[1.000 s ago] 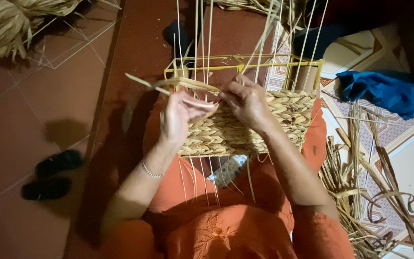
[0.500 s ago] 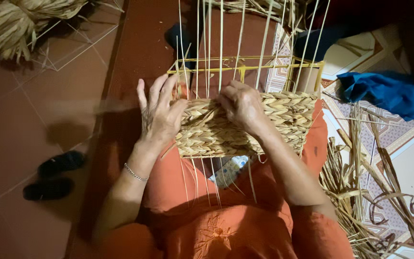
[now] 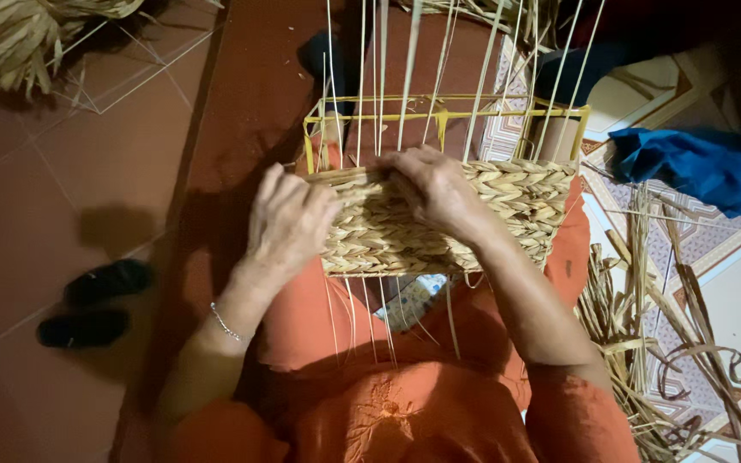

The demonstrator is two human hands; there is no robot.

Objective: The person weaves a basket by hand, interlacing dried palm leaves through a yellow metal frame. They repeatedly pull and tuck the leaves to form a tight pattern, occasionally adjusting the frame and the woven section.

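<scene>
A half-woven straw basket (image 3: 448, 223) on a yellow wire frame (image 3: 443, 113) rested on the lap of a seated person in orange clothing (image 3: 405, 403); the left hand (image 3: 289, 219) lay on the basket's left end with fingers loosely curled over the weave, and the right hand (image 3: 430, 184) was closed on the top braided edge near the middle, gripping the straw there. Thin upright strands (image 3: 405, 69) rose from the frame, loose dried straw (image 3: 645, 343) lay on the floor to the right below a blue cloth (image 3: 692, 167), and a pair of black sandals (image 3: 96, 300) sat on the red tiles to the left
</scene>
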